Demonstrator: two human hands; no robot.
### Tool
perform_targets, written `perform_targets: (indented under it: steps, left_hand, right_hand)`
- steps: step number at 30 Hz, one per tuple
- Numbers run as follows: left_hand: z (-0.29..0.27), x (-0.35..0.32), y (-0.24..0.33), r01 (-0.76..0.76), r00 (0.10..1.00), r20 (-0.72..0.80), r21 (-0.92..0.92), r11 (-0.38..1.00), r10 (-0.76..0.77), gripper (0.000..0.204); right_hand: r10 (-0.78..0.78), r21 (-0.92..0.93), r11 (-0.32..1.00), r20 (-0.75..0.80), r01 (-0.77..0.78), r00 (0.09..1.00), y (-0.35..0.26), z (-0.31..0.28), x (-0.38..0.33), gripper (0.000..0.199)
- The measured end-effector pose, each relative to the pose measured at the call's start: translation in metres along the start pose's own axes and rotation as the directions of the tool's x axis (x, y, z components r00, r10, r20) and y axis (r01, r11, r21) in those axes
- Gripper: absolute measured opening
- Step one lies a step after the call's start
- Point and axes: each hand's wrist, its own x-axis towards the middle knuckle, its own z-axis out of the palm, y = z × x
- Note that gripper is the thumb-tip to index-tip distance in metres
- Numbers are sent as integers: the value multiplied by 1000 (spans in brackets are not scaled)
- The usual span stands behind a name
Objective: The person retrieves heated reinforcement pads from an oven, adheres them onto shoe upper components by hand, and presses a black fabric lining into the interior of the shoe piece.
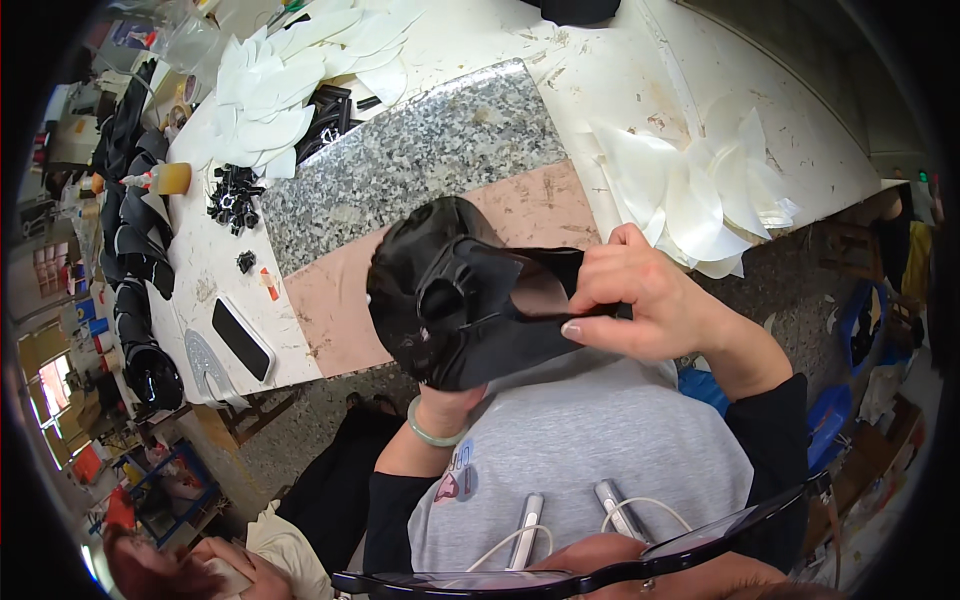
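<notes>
A black shoe upper [410, 290] with a glossy toe and a bow-like black trim is held over the near edge of the work table. My left hand [452, 402] supports it from below at the toe end, its fingers hidden behind the piece. With thumb and fingers closed, my right hand [630, 300] grips the open heel end, where a greyish lining shows. Beneath the upper lies a pinkish-brown board [530, 205], bordering a speckled grey stone slab [420, 140].
White curved pieces [265, 95] pile up at the far left, translucent ones [700, 190] at the right. Small black trims [235, 198], an amber-liquid bottle [172, 179], a phone [243, 340] and a row of black uppers [135, 250] line the left. Another person [270, 545] sits at lower left.
</notes>
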Motion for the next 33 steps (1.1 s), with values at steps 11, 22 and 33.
perform_targets:
  steps: [11, 22, 33]
  left_hand:
    - [10, -10, 2, -13, 1000, -1, 89, 996, 13, 45]
    - [26, -12, 17, -7, 1000, -22, 183, 983, 11, 52]
    - [11, -8, 26, -155, 980, 166, 313, 937, 107, 53]
  right_hand:
    - [-1, 67, 998, -83, 6, 997, -12, 7, 1, 13]
    - [48, 88, 995, -79, -41, 996, -12, 12, -5, 14]
    - [59, 50, 997, -186, -51, 981, -16, 5, -1, 17]
